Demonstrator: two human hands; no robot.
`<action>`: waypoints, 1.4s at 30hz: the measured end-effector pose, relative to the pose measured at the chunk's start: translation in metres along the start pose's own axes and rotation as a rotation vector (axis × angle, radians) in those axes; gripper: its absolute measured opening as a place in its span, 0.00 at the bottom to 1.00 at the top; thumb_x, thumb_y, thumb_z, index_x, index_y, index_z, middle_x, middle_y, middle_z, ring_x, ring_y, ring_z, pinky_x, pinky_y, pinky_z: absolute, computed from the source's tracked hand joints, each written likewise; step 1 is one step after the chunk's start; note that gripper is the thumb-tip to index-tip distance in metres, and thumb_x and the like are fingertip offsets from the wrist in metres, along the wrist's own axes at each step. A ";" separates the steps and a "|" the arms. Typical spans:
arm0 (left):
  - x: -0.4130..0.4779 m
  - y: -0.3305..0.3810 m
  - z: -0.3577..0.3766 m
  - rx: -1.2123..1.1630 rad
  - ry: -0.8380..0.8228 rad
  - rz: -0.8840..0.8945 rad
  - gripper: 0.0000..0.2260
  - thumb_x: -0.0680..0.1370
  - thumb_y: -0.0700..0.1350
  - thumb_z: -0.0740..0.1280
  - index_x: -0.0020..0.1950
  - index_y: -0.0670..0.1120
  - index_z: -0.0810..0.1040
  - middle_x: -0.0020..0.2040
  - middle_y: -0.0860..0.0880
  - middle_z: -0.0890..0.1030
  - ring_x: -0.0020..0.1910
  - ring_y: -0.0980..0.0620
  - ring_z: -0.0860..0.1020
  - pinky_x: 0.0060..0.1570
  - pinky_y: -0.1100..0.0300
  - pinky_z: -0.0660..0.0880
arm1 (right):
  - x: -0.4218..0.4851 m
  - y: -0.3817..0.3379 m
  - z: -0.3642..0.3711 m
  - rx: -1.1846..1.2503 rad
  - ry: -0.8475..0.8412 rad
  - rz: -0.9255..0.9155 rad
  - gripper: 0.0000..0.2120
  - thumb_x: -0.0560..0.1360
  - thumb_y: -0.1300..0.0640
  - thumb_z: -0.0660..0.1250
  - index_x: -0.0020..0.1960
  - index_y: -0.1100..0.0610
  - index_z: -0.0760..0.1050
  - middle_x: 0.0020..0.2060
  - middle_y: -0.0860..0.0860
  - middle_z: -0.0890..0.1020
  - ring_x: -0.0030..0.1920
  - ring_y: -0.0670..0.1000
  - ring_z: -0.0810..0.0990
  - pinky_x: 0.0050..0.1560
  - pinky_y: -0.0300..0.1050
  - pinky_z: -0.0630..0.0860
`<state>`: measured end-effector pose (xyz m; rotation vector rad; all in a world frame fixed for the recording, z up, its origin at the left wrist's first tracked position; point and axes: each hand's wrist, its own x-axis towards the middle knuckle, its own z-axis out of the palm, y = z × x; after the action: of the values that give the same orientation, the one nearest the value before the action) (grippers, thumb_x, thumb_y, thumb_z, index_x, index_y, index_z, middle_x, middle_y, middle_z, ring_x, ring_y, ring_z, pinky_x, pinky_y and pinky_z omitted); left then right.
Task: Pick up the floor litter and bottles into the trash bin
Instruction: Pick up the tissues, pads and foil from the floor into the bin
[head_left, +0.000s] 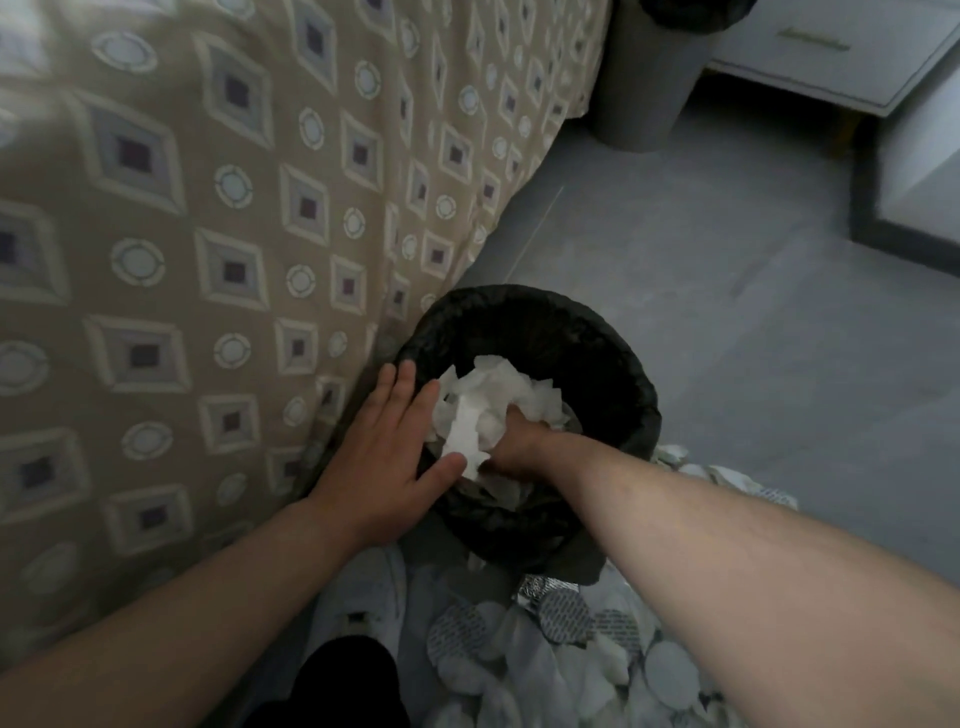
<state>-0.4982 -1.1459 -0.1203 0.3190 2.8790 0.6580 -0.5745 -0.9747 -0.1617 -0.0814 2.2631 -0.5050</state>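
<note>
My right hand (511, 447) is down inside the trash bin (631, 395) — a round bin lined with a black bag — and it is buried in a heap of white paper scraps (485, 410). The fingers curl into the heap, closed around a clump of it, though the paper hides most of them and I cannot tell how tight the grip is. My left hand (387, 447) lies flat and open at the bin's near-left rim, fingers spread and pointing up over the edge, the thumb touching the white scraps; it holds nothing.

The bin stands on the grey floor (753, 322), just beside the bed cover (208, 234), a tan cloth with diamond and circle patterns that hangs down on my left. More litter (561, 644) — pale round pads and a few silvery printed discs — is piled on the floor on the near side of the bin, below my right forearm. My white shoe (363, 597) shows next to that pile. A second, grey bin (644, 88) stands well apart at the far end of the bed, near a white cabinet (831, 57).
</note>
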 end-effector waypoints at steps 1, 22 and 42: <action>0.001 0.000 -0.001 -0.009 -0.002 0.001 0.45 0.67 0.76 0.38 0.77 0.50 0.44 0.75 0.53 0.35 0.74 0.55 0.32 0.73 0.56 0.40 | -0.008 -0.001 -0.009 0.018 -0.011 0.030 0.46 0.71 0.37 0.64 0.77 0.53 0.45 0.75 0.54 0.58 0.73 0.58 0.61 0.73 0.53 0.59; 0.007 0.194 0.174 0.569 -0.599 0.510 0.20 0.74 0.48 0.61 0.65 0.47 0.68 0.67 0.43 0.68 0.69 0.42 0.65 0.67 0.49 0.62 | -0.225 0.327 0.009 0.495 0.269 0.527 0.15 0.71 0.60 0.65 0.56 0.67 0.75 0.41 0.58 0.77 0.36 0.55 0.75 0.36 0.44 0.70; 0.002 0.174 0.202 -0.085 -0.538 0.079 0.08 0.69 0.40 0.66 0.43 0.52 0.80 0.45 0.52 0.81 0.48 0.51 0.78 0.43 0.63 0.70 | -0.179 0.329 0.082 0.621 0.469 0.506 0.10 0.70 0.63 0.64 0.32 0.53 0.73 0.33 0.50 0.77 0.43 0.55 0.79 0.40 0.41 0.68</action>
<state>-0.4277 -0.9103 -0.2230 0.5102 2.3310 0.5938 -0.3600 -0.6606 -0.2117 0.9831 2.3261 -0.9882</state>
